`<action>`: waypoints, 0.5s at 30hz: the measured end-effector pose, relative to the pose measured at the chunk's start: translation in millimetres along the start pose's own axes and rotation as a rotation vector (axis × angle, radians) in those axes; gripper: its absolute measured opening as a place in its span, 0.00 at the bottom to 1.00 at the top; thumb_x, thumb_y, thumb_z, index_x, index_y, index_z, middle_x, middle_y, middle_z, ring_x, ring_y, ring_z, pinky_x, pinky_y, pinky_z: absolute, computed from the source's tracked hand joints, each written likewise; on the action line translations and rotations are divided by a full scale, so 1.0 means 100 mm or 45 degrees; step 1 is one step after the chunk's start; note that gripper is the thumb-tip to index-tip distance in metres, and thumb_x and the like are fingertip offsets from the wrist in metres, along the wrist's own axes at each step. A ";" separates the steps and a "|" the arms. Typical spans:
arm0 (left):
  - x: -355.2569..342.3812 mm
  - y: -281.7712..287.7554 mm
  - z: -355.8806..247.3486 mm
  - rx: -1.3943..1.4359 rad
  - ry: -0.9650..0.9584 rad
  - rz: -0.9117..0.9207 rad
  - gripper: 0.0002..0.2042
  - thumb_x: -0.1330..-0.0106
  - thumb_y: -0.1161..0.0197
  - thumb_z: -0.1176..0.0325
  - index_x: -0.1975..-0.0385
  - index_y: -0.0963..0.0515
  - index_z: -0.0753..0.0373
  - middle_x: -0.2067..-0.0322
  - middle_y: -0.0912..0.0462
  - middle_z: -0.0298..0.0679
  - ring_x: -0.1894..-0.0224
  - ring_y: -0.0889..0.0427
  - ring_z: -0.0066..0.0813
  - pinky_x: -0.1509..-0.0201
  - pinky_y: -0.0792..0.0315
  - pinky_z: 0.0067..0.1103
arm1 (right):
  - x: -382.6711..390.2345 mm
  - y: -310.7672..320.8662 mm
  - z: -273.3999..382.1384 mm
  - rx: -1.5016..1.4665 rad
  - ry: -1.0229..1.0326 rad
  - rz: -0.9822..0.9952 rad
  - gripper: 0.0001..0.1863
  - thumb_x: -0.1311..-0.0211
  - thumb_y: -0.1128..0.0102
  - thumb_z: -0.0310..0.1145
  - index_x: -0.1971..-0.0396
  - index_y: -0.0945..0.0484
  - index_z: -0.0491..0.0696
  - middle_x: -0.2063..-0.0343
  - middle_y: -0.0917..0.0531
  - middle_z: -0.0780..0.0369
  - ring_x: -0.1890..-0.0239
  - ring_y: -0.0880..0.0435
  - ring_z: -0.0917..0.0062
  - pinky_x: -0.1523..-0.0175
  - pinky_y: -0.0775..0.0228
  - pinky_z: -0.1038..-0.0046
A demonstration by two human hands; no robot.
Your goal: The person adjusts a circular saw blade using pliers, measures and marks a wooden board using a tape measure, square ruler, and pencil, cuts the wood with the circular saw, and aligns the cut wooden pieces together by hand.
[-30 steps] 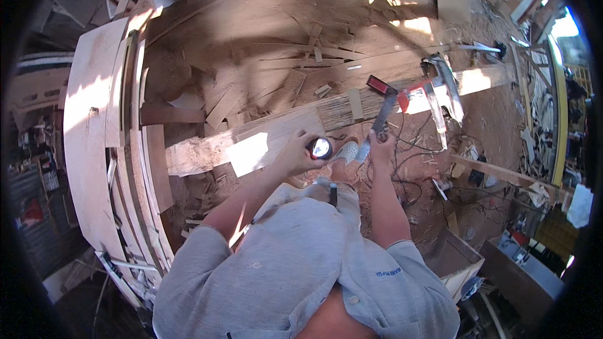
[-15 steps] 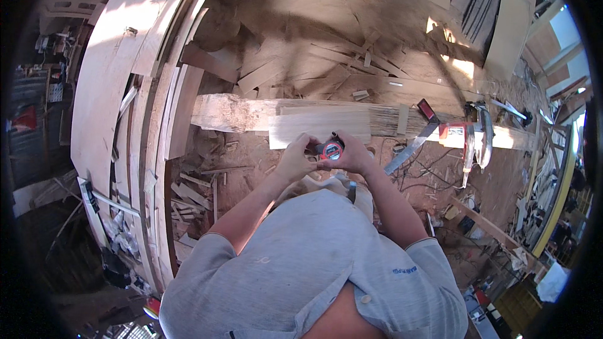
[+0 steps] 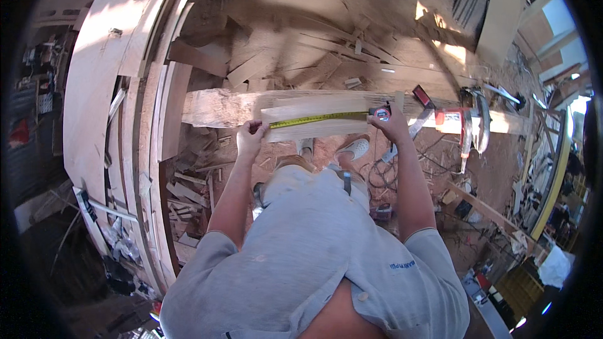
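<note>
Pinching yellow tape blade (image 3: 317,117) by its left end in left grip (image 3: 251,134) | clasping tape-measure case (image 3: 381,113) in right grip (image 3: 394,127) | holding blade lengthwise over pale wooden board (image 3: 320,130), atop rough timber beam (image 3: 220,108), left of red-and-grey power tool (image 3: 466,132)

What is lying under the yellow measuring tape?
Under the yellow tape is a pale board, which appears to rest on a rough wooden beam. The narrow strip directly beneath the tape is covered, and the board hides part of the beam.
</note>
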State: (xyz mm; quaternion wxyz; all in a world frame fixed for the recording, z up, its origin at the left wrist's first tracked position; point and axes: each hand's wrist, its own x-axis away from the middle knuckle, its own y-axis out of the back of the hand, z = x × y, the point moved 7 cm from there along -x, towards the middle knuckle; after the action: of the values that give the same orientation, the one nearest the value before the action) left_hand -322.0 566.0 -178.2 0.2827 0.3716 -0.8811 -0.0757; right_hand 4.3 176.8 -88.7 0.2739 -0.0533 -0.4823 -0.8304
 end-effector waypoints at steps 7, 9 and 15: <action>-0.05 -0.07 -0.08 0.012 -0.011 0.033 0.16 0.32 0.20 0.63 0.56 0.14 0.69 0.65 0.09 0.39 0.64 0.13 0.22 0.58 0.19 0.22 | -0.01 0.03 -0.18 -0.057 -0.034 -0.009 0.45 0.53 0.17 0.60 0.43 0.19 0.41 0.52 0.10 0.48 0.50 0.10 0.56 0.44 0.20 0.57; -0.08 -0.07 -0.04 0.011 0.011 0.041 0.16 0.32 0.20 0.62 0.57 0.14 0.69 0.65 0.09 0.39 0.65 0.13 0.22 0.59 0.19 0.22 | -0.01 0.03 -0.17 -0.043 -0.052 0.016 0.45 0.54 0.16 0.60 0.43 0.19 0.41 0.52 0.10 0.49 0.50 0.10 0.56 0.43 0.20 0.58; -0.09 -0.08 -0.07 -0.038 0.023 0.042 0.15 0.31 0.21 0.61 0.59 0.14 0.68 0.66 0.09 0.37 0.66 0.15 0.20 0.60 0.21 0.21 | 0.04 0.04 -0.16 -0.099 -0.082 0.047 0.45 0.54 0.17 0.61 0.44 0.18 0.41 0.52 0.11 0.49 0.49 0.11 0.55 0.43 0.20 0.57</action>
State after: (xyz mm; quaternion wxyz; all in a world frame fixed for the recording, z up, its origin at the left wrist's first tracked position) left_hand -308.8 567.0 -179.2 0.2973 0.3533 -0.8833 -0.0807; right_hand 6.2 160.4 -92.6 0.2710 -0.0996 -0.4573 -0.8411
